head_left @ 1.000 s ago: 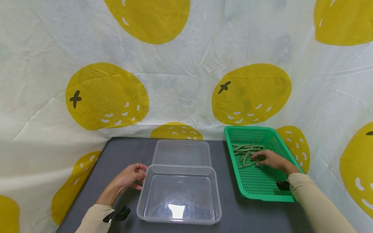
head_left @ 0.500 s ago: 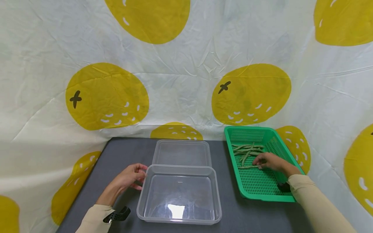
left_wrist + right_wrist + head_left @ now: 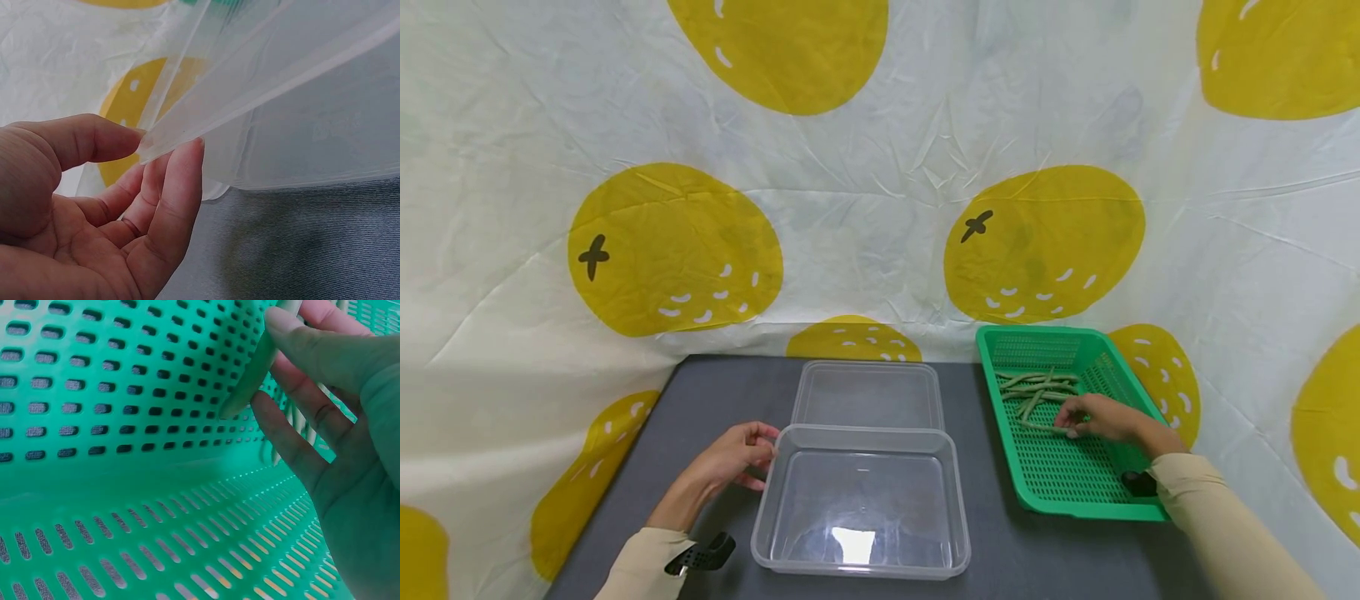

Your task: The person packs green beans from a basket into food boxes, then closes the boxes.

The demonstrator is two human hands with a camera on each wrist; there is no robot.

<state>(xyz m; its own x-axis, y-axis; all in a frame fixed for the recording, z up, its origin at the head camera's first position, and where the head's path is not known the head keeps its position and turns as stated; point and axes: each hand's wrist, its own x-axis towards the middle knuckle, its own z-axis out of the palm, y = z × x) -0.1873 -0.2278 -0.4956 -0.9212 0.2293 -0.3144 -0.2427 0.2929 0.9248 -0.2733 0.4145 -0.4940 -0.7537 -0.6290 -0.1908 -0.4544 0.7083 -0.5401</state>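
Observation:
In the head view, my right hand (image 3: 1097, 417) reaches into a green plastic basket (image 3: 1022, 467) and pinches one end of a green bean (image 3: 1041, 427). The right wrist view shows that green bean (image 3: 253, 375) between thumb and fingers, tilted above the slotted basket bottom. Several more green beans (image 3: 1037, 385) lie in a loose pile toward the basket's back left. My left hand (image 3: 737, 457) is at the left rim of a clear plastic container (image 3: 859, 575). In the left wrist view, thumb and fingers pinch the rim of that container (image 3: 281, 87).
Behind the container lies a clear flat lid (image 3: 868, 392) on the dark grey table (image 3: 722, 383). A white cloth (image 3: 865, 250) printed with yellow fruit hangs behind and along both sides. The basket stands at the table's right, apart from the container.
My right hand has moved slightly right and toward me, closing on the end of one green bean and shifting it. My left hand has stayed at the container's rim.

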